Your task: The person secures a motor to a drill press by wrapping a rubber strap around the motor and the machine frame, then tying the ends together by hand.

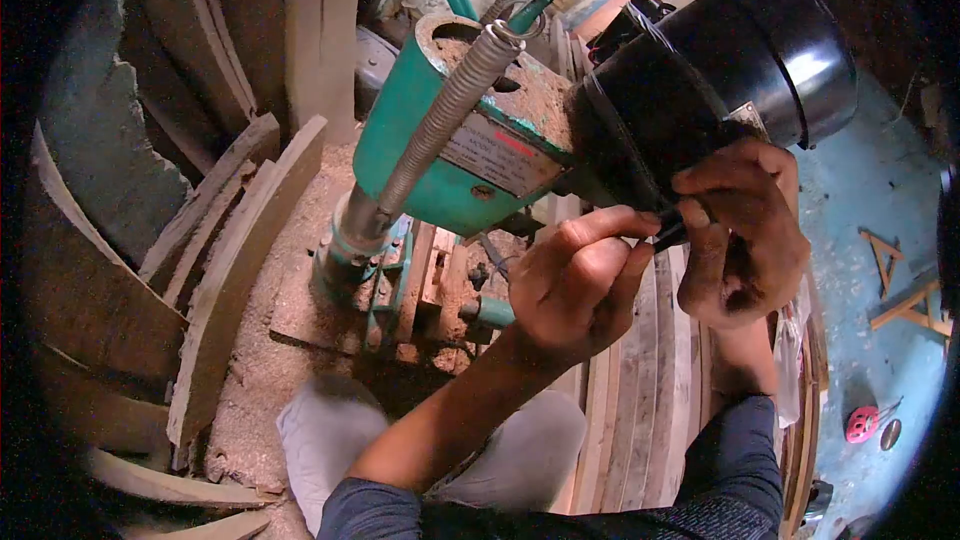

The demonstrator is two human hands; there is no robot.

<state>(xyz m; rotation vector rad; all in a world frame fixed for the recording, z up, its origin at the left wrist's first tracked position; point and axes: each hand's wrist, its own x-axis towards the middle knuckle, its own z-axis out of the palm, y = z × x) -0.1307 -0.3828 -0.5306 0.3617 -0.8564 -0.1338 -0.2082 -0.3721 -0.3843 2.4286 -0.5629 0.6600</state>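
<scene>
My left hand (580,280) is closed in a pinch, its thumb and index fingertip at a small black piece (670,231). From the other side my right hand (745,235) meets it, thumb and fingers bent round the same piece. What exactly the piece is, I cannot make out. Both hands are just below a black cylindrical motor (750,50), which is joined to a green machine (415,130). A large coil spring (445,120) slants across the machine's front, beside a printed label plate (500,155). My right fingers partly hide the motor's lower edge.
Curved wooden pieces (250,270) stand at the left, with sawdust (250,390) around them. Long wooden strips (640,370) lie beneath my hands. On the blue floor (870,170) at the right are small wooden frames (905,305) and a pink round object (861,425).
</scene>
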